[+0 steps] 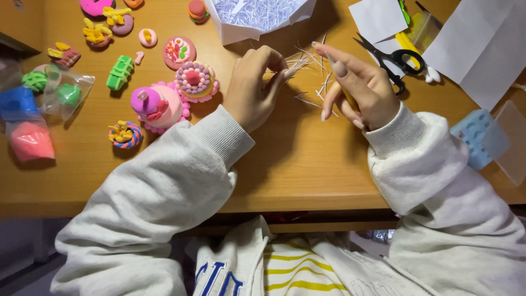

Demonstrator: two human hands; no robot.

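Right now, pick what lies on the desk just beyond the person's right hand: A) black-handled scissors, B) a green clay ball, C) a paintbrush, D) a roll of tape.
A: black-handled scissors lie on the desk just past the right hand, beside white paper sheets.

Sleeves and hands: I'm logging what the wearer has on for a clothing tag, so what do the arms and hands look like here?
Both arms wear loose, pale grey sweatshirt sleeves with ribbed cuffs: left sleeve, right sleeve. The left hand and right hand are bare, with no gloves, rings or watch in view. The right hand's fingernails are long and pale. The sweatshirt's front bears blue lettering and yellow stripes.
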